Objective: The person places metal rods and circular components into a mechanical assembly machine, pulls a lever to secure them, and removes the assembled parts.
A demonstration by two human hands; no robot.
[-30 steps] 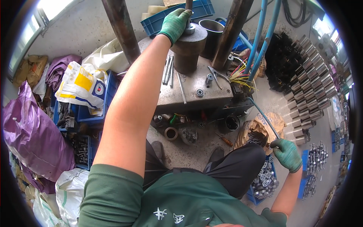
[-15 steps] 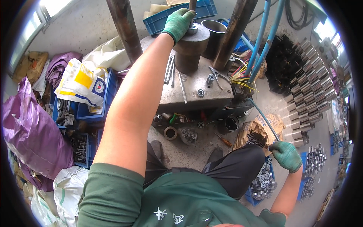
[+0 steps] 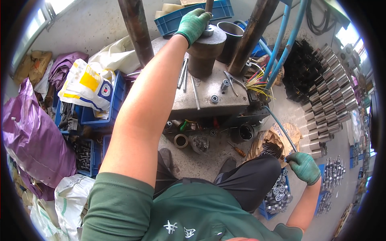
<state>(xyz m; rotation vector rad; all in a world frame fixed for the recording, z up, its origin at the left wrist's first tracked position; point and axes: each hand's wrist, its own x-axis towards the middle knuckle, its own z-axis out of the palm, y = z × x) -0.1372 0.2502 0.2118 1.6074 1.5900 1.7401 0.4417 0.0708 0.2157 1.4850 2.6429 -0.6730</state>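
Gap separates the table's [image 3: 233, 102] near edge from the person's legs [image 3: 257, 176]. Right hand [image 3: 304, 166] grips the lever's [image 3: 281, 125] near end. Left hand's [image 3: 194, 26] bent fingers meet the far rod [image 3: 209, 5], above the ring [image 3: 208, 32]; I cannot tell whether they grip.

From machine bed [image 3: 233, 102]: pedestal [image 3: 205, 53] is set atop, 12 o'clock | sack [image 3: 34, 138] is placed, 9 | cylinders [image 3: 327, 96] are ranged, 3 | wheels [image 3: 277, 195] are held in crate [image 3: 263, 211], 5

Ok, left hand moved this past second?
No: the left hand stays just left of the ring on the metal pedestal, no clear shift.
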